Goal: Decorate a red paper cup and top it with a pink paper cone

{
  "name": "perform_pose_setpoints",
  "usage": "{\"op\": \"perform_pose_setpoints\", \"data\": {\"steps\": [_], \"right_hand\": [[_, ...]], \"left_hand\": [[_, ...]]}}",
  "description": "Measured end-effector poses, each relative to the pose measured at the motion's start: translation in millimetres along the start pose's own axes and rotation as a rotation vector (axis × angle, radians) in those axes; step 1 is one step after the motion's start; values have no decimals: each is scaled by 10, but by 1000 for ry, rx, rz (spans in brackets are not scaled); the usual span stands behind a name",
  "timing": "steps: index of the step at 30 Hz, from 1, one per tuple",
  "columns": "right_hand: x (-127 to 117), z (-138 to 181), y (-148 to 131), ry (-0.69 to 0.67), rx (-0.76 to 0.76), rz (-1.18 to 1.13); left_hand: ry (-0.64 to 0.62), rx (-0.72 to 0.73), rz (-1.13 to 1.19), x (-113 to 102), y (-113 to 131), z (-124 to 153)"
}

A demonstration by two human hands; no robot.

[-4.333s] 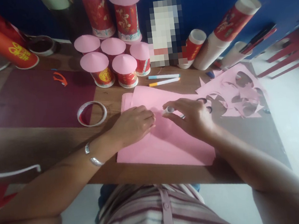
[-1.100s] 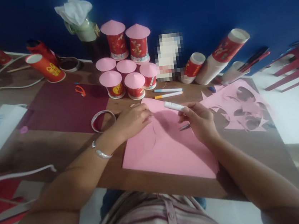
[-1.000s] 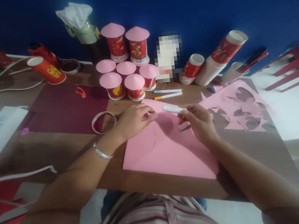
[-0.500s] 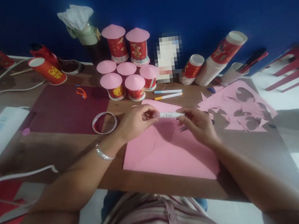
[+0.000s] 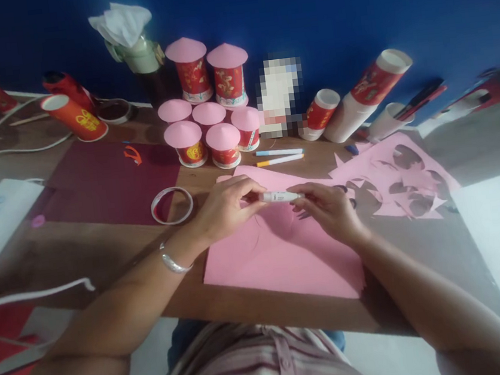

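A short white marker pen (image 5: 280, 196) is held level above the pink paper (image 5: 281, 262), its narrowed end to the right. My left hand (image 5: 234, 204) pinches the pen's left end between thumb and fingers. On the tapered right end, the fingertips of my right hand (image 5: 328, 205) are closed; whether a cap is between them I cannot tell. Beneath the right hand lie scissors (image 5: 351, 195), mostly covered, with dark handles showing. A faint curved line runs across the pink sheet. Beyond the paper rest a blue marker (image 5: 280, 152) and a yellow-ended marker (image 5: 279, 160).
Several red paper cups with pink cone roofs (image 5: 223, 139) stand at the back. Cut pink scraps (image 5: 405, 179) lie to the right. Leftward are a tape roll (image 5: 171, 206), a dark red sheet (image 5: 109, 185) and an orange cup (image 5: 77, 120). Stacked cups (image 5: 365, 93) lean against the wall.
The pen's narrowed right end now shows, where my right fingers covered it before. The right fingers have shifted slightly along it. The whole view has moved a little.
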State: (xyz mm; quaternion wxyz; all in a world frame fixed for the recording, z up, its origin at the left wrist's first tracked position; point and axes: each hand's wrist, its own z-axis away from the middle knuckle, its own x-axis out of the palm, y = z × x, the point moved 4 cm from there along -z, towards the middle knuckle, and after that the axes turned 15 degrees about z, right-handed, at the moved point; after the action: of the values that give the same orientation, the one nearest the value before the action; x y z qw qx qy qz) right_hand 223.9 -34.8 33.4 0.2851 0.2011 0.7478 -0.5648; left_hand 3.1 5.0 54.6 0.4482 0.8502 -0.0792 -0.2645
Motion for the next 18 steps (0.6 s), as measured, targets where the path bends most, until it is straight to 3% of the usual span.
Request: {"op": "perform_pose_setpoints", "data": {"steps": [5, 8, 11, 13, 16, 18], "right_hand": [[-329, -161, 201, 138, 6, 300], [-489, -278, 482, 159, 26, 528], [-499, -330, 680, 140, -42, 675], [-444, -297, 666, 156, -113, 743], [-315, -144, 420, 196, -173, 804], [-176, -14, 194, 106, -210, 781]], "left_hand": [[-1, -135, -10, 17, -107, 17], [-84, -185, -143, 41, -195, 32], [-183, -232, -248, 68, -236, 41], [-225, -271, -275, 80, -234, 47], [-261, -306, -301, 101, -212, 58], [-295, -287, -342, 135, -191, 66]]}}
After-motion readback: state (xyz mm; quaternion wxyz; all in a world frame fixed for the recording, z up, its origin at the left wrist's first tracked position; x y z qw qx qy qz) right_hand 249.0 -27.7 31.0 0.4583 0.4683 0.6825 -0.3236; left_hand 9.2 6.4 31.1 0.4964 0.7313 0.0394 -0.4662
